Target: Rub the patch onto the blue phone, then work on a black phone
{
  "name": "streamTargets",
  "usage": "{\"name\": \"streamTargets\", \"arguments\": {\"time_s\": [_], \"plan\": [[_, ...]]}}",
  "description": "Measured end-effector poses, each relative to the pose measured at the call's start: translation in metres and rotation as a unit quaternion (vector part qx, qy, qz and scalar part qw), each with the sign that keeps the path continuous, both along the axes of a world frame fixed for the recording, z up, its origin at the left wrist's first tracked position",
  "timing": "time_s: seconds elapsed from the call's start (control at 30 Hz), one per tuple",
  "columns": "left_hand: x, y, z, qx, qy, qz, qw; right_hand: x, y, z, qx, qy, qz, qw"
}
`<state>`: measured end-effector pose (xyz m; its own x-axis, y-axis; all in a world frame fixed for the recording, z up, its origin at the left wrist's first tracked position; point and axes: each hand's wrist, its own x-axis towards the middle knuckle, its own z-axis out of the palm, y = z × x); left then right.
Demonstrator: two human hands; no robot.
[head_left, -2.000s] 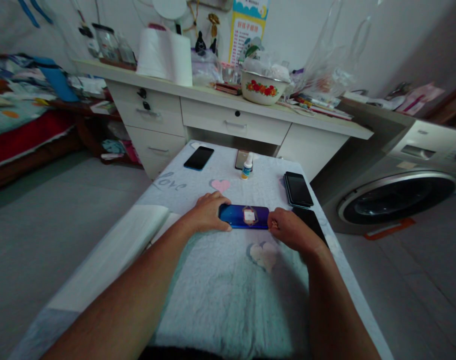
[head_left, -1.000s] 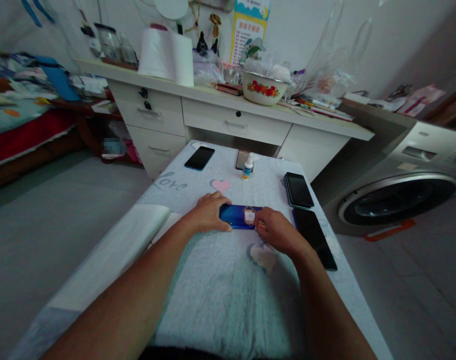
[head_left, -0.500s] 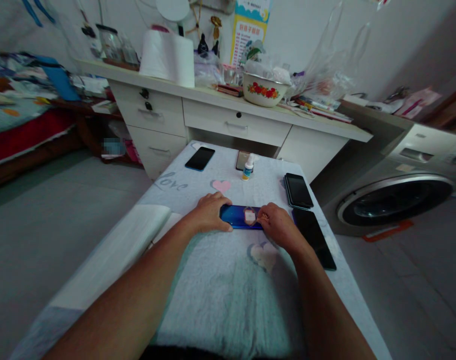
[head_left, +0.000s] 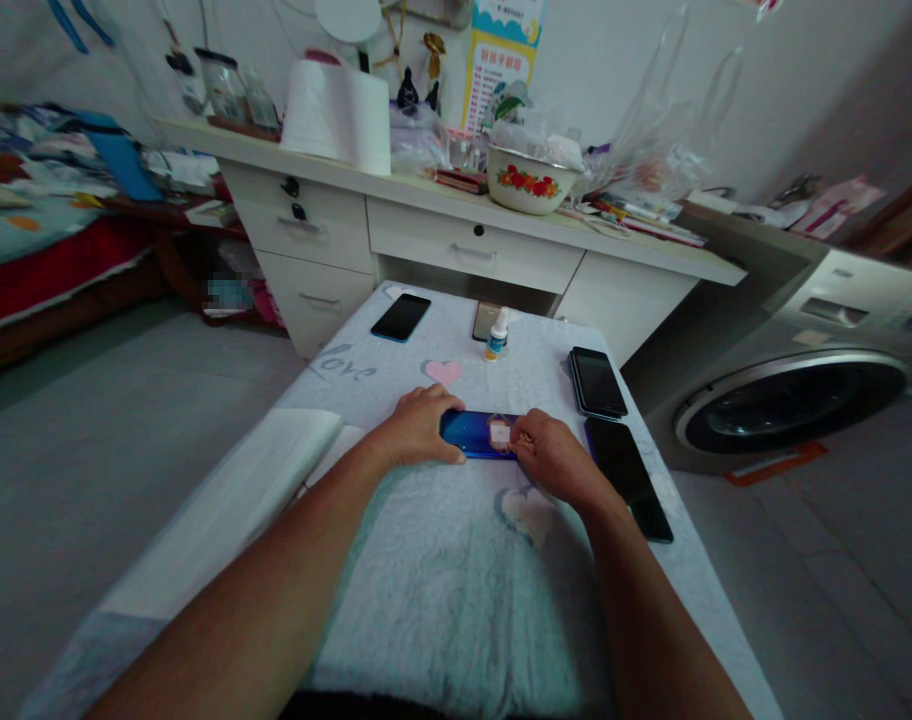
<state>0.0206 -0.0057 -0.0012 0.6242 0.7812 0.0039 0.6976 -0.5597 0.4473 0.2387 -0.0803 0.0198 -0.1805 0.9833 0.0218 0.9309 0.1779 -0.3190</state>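
A blue phone [head_left: 471,436] lies back up and crosswise on the cloth-covered table. Near its right part is a pale square patch with a brownish edge [head_left: 499,434]. My left hand [head_left: 426,425] grips the phone's left end between thumb and fingers. At the right end my right hand [head_left: 550,448] is closed, its fingertips pinched against the patch's right edge; whatever is in the pinch is too small to make out. Beyond the hands, a small white-capped spray bottle [head_left: 496,338] stands in front of a gold-coloured phone [head_left: 486,320].
A dark phone [head_left: 401,317] lies at the far left, stacked phones [head_left: 598,382] at the right, and a black tablet-like device [head_left: 628,480] beside my right forearm. A white desk [head_left: 471,240] stands behind the table, a washing machine [head_left: 793,390] to the right.
My right hand's fingertips have shifted slightly to the left over the patch's edge. My left hand and the phone stay in place.
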Motion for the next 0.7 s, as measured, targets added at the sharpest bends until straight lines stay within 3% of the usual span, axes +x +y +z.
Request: {"name": "streamTargets", "arguments": {"time_s": [0.37, 0.7], "plan": [[0.0, 0.0, 0.002, 0.001, 0.005, -0.002, 1.0, -0.006, -0.002, 0.006, -0.01, 0.037, 0.029, 0.999], [-0.001, 0.001, 0.0, 0.005, -0.003, -0.001, 1.0, 0.012, 0.0, 0.005, -0.009, 0.0, -0.024, 1.0]]}}
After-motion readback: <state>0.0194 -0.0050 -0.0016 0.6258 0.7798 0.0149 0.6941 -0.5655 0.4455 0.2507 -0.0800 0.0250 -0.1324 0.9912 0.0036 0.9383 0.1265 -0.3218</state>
